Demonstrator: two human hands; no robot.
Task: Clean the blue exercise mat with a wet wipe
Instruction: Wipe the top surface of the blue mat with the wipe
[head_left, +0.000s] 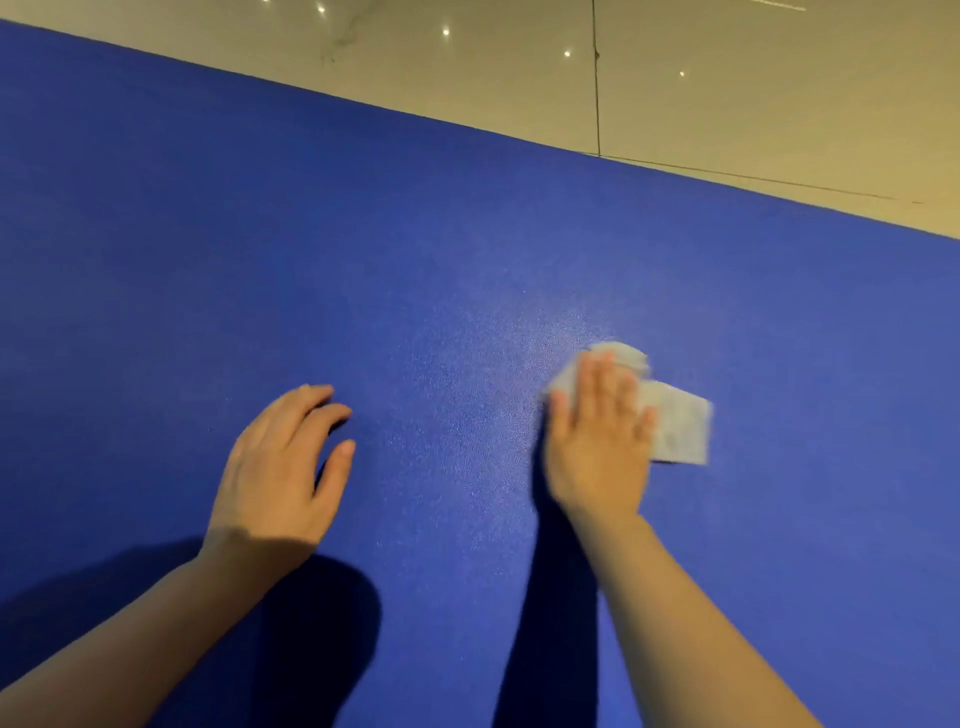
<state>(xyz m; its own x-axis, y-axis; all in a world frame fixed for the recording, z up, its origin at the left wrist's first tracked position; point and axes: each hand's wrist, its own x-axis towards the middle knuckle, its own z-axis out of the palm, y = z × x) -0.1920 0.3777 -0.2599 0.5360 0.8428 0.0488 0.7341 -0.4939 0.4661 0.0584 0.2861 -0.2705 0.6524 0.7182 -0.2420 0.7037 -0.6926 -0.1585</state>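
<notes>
2 bare hands worked over the blue exercise mat (260, 234), which lay flat on a glossy tiled floor (727, 78) and filled most of the view. The right hand (597, 441) lay flat on the wet wipe (680, 426), fingers straight and together, pressing it against the mat a little right of centre. That grip was no pinch: the palm and fingers simply bore down on the wipe, likely so that a broad patch of it met the surface at once. Part of the wipe stuck out past the fingertips and to the right of the hand, crumpled and slightly blurred, which suggested a stroke under way.

The left hand (285, 457) rested on the mat well apart from the wipe, holding nothing, its fingers loosely curved with the tips and thumb near or on the surface. Placed so, it probably propped the person and kept the mat from sliding under the rubbing.

A paler, faintly shiny sheen showed on the mat around and above the wipe, perhaps moisture. Judging by that, cleaning seemed to be in progress, with the far left part looking untouched.
</notes>
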